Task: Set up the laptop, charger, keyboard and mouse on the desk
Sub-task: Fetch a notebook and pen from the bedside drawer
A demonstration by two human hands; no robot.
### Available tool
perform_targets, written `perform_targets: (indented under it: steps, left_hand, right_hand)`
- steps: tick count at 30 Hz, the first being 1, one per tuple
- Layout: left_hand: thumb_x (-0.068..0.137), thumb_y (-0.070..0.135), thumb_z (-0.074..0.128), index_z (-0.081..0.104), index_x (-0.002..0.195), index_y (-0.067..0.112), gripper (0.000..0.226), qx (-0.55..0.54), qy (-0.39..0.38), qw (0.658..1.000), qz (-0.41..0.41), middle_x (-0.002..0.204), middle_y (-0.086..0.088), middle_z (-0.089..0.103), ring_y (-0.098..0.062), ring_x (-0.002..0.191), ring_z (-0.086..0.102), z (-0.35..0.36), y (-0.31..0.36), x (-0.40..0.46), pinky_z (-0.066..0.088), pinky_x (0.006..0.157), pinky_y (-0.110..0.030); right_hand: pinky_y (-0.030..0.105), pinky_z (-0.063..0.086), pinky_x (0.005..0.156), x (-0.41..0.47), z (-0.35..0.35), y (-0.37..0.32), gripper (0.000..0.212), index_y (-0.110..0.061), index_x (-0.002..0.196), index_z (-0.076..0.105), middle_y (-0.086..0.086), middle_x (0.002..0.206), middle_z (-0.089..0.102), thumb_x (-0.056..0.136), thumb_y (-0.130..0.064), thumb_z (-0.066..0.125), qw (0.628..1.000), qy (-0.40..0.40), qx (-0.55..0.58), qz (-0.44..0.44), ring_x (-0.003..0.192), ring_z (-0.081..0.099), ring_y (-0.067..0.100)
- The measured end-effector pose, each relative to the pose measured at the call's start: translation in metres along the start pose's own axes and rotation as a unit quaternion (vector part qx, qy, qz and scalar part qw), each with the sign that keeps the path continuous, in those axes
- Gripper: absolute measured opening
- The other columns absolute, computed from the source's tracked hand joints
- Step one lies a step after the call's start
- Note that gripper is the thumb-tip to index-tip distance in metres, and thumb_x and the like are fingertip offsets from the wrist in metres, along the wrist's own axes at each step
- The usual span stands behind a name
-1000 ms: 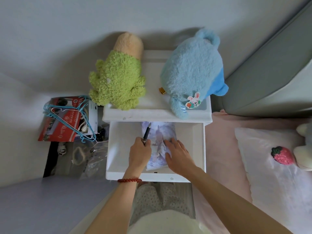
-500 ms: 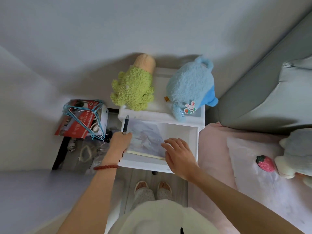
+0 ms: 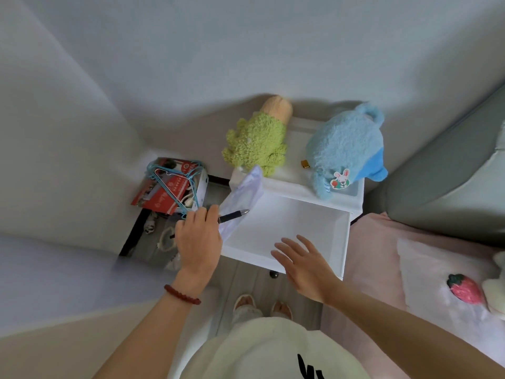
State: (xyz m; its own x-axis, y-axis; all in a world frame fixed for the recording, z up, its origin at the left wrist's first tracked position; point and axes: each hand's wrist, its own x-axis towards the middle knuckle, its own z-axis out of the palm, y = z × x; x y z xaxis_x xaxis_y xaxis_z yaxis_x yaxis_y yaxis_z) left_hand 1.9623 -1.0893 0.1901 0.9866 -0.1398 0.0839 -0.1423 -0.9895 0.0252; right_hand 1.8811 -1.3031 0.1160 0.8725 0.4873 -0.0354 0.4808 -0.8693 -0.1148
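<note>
No laptop, charger, keyboard or mouse shows in the head view. My left hand (image 3: 199,239) grips a black pen (image 3: 233,215) and a pale printed sheet or thin pad (image 3: 241,198), lifted upright at the left edge of an open white drawer (image 3: 314,225). The drawer's inside looks bare. My right hand (image 3: 303,265) hovers over the drawer's front edge with fingers spread and nothing in it. A red bead bracelet (image 3: 181,294) circles my left wrist.
On the white nightstand (image 3: 295,181) sit a green plush (image 3: 255,143) and a blue plush (image 3: 347,149). A red box with blue hangers (image 3: 175,184) lies left. A pink bed (image 3: 382,255) with a strawberry pillow (image 3: 461,291) is right; a desk surface (image 3: 54,277) is lower left.
My left hand has lifted the sheet out of the drawer to its left edge, pen still in hand. My right hand has let go of the sheet and drawn back toward the drawer's front.
</note>
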Motion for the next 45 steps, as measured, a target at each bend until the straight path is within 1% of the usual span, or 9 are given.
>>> perform_targets:
  steps: [8,14,19,25,28,32,36,40,45]
  left_hand:
    - [0.075,-0.004,0.058,0.061,0.098,0.007,0.026,-0.013,0.116,0.992,-0.039,0.072,-0.014,0.055,-0.031,0.068,0.053,0.025,-0.013,0.019,0.042,0.064,-0.039]
    - [0.07,-0.007,0.065,0.065,0.096,0.008,0.03,-0.039,0.148,0.986,-0.059,0.072,-0.013,0.058,-0.03,0.067,0.056,0.028,-0.012,0.011,0.041,0.059,-0.038]
    - [0.069,-0.01,0.063,0.066,0.093,0.007,0.03,-0.082,0.185,0.976,-0.082,0.07,-0.012,0.058,-0.03,0.067,0.057,0.021,-0.013,0.016,0.04,0.059,-0.037]
    - [0.075,0.005,0.037,0.065,0.101,0.007,0.038,-0.118,0.209,0.96,-0.143,0.078,-0.015,0.058,-0.033,0.074,0.057,0.004,-0.015,0.03,0.043,0.063,-0.041]
    - [0.071,-0.003,0.05,0.064,0.102,0.007,0.035,-0.112,0.222,0.956,-0.158,0.079,-0.016,0.058,-0.033,0.074,0.057,0.004,-0.017,0.031,0.043,0.062,-0.041]
    - [0.068,-0.009,0.058,0.064,0.101,0.007,0.037,-0.118,0.222,0.949,-0.19,0.077,-0.015,0.057,-0.033,0.071,0.056,-0.004,-0.017,0.021,0.043,0.061,-0.041]
    - [0.071,-0.013,0.058,0.065,0.1,0.005,0.035,-0.186,0.21,0.934,-0.222,0.074,-0.015,0.056,-0.032,0.064,0.054,-0.026,-0.017,0.0,0.042,0.058,-0.04]
    - [0.077,-0.009,0.056,0.064,0.103,0.007,0.031,-0.272,0.194,0.913,-0.234,0.08,-0.011,0.055,-0.033,0.065,0.054,-0.052,-0.02,-0.047,0.042,0.058,-0.04]
    - [0.088,0.015,0.051,0.065,0.101,0.004,0.022,-0.279,0.232,0.916,-0.17,0.08,-0.008,0.06,-0.025,0.065,0.057,-0.076,-0.019,-0.156,0.048,0.057,-0.036]
  right_hand:
    - [0.056,-0.016,0.105,0.024,0.054,0.008,0.064,-0.016,0.146,0.013,0.0,0.158,0.004,0.092,-0.019,0.049,0.94,-0.186,-0.206,-0.199,0.145,0.004,0.024]
    - [0.059,-0.007,0.106,0.033,0.041,0.031,0.059,-0.014,0.144,0.024,0.003,0.157,0.008,0.092,-0.027,0.049,0.932,-0.163,-0.284,-0.157,0.144,0.006,0.025]
    - [0.058,-0.019,0.1,0.069,0.029,0.068,0.059,-0.006,0.146,-0.003,0.004,0.157,-0.013,0.1,-0.022,0.03,0.907,-0.18,-0.363,-0.112,0.143,-0.013,0.026]
    - [0.059,-0.012,0.106,0.092,0.022,0.085,0.044,-0.012,0.138,0.034,0.01,0.155,-0.019,0.096,-0.019,0.04,0.869,-0.202,-0.443,-0.093,0.141,-0.019,0.028]
    - [0.059,-0.012,0.106,0.096,0.019,0.089,0.047,-0.012,0.14,0.032,0.012,0.154,-0.019,0.095,-0.021,0.04,0.861,-0.212,-0.45,-0.104,0.141,-0.019,0.029]
    - [0.057,-0.014,0.107,0.097,0.004,0.082,0.051,-0.004,0.143,0.022,0.015,0.156,-0.004,0.095,-0.018,0.036,0.931,-0.185,-0.301,-0.091,0.144,-0.008,0.031]
    - [0.043,0.007,0.117,0.095,-0.032,0.043,0.056,-0.016,0.147,0.01,0.006,0.156,0.014,0.097,-0.024,0.034,0.99,-0.126,0.056,-0.001,0.144,0.012,0.023]
    - [0.032,0.034,0.108,0.089,-0.076,-0.01,0.056,-0.016,0.146,0.018,-0.001,0.147,0.034,0.096,-0.025,0.043,0.852,0.001,0.486,0.193,0.13,0.038,0.013]
    - [0.01,0.046,0.077,0.051,-0.092,-0.077,0.046,-0.016,0.136,0.033,-0.002,0.12,0.057,0.094,-0.024,0.049,0.795,0.064,0.585,0.149,0.104,0.057,0.002]
